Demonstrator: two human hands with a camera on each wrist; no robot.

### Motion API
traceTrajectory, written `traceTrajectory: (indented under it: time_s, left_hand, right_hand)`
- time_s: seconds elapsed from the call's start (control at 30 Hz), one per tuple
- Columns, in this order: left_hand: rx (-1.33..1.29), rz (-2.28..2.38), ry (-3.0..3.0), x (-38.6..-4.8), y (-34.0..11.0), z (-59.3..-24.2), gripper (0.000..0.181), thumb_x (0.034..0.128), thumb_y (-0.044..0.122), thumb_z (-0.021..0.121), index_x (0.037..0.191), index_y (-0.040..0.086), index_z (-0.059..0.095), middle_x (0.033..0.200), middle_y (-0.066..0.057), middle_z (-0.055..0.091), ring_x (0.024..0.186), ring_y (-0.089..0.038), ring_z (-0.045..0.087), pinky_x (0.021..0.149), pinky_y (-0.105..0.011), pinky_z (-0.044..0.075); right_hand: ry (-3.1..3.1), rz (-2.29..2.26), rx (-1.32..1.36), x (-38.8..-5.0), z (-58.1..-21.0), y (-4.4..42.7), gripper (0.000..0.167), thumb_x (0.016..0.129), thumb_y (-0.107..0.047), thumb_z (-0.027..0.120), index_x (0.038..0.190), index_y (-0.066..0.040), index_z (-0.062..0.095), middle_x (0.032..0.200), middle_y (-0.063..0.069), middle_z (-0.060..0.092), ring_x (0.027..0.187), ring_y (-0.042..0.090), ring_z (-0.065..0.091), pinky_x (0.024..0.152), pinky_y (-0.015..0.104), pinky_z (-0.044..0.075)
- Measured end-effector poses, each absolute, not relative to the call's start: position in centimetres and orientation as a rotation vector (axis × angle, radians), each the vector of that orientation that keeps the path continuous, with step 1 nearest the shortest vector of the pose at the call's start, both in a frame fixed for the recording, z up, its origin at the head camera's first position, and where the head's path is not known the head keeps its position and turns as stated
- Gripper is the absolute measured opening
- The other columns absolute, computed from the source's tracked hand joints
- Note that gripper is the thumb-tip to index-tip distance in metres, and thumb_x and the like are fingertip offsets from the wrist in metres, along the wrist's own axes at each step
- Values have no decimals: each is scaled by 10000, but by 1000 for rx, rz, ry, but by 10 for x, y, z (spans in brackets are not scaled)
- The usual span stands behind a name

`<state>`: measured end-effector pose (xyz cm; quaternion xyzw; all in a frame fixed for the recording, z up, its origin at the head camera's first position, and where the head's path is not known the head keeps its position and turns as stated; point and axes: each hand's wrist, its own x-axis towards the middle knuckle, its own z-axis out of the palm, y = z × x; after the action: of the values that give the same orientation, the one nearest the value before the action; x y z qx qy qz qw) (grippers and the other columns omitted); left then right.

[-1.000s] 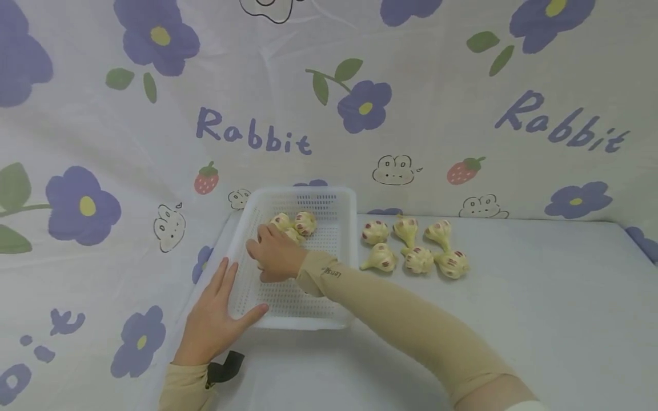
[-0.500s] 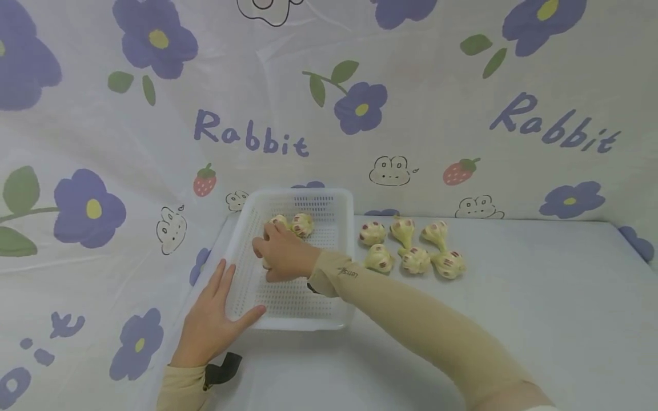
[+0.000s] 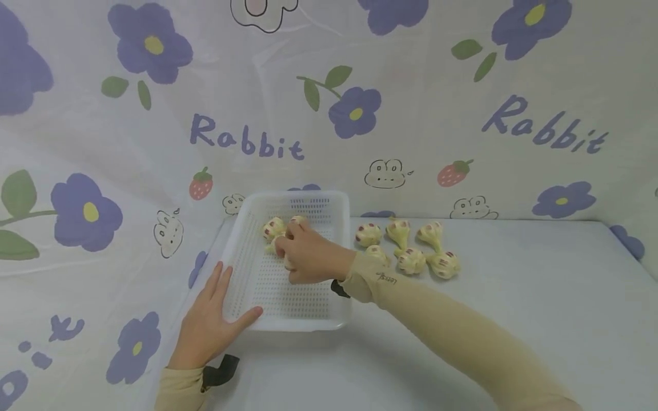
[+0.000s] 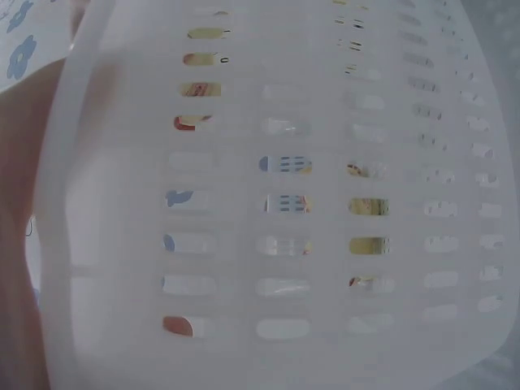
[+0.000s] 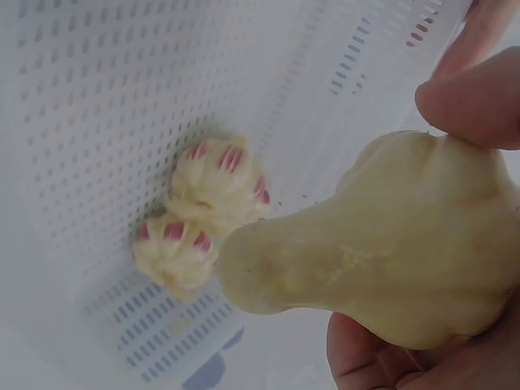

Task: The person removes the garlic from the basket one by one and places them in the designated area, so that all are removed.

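In the head view, my right hand (image 3: 313,257) is over the inside of a white perforated plastic basket (image 3: 295,325). It grips a pale garlic bulb (image 5: 406,236), whose thick stem points away from the fingers in the right wrist view. Two more garlic bulbs with purple-red patches (image 5: 213,183) lie in the basket, towards its far end. My left hand (image 3: 205,325) rests at the basket's front left corner, fingers straight along the left rim and thumb at the front. Through the slots of the basket wall (image 4: 114,244), the left wrist view gives partial glimpses of garlic.
Several garlic bulbs (image 3: 411,260) stand in two rows on the pale table (image 3: 524,297), right of the basket; the right forearm passes in front of them. A cloth (image 3: 421,114) printed with flowers and rabbits hangs behind. A dark strap (image 3: 221,371) is at the left wrist.
My right hand has shifted to the right inside the basket, uncovering the left bulb and partly covering the other. The left hand keeps its place on the rim. The head view has shifted slightly.
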<state>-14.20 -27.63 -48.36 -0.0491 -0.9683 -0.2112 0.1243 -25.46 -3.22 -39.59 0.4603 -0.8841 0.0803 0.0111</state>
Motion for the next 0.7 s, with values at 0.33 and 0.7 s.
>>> traceTrajectory:
  time_s: [0.33, 0.7]
  left_hand:
    - [-122, -630, -2848, -140, -275, -480, 1078, 882, 704, 677, 1650, 65, 273, 1736, -178, 192, 1544, -454, 310, 1152, -678, 378]
    - [-126, -640, -2850, -139, -274, -480, 1082, 880, 703, 678, 1649, 60, 271, 1736, -183, 188, 1547, -461, 300, 1166, -680, 359]
  right_hand:
    - [-2909, 486, 1275, -245, -389, 7, 280, 891, -103, 723, 1144, -151, 615, 1202, 63, 481, 1205, 264, 412, 947, 364, 470]
    - [-2858, 565, 1212, -235, -393, 56, 282, 853, -67, 701, 1114, -133, 618, 1185, 72, 481, 1107, 253, 403, 835, 343, 470]
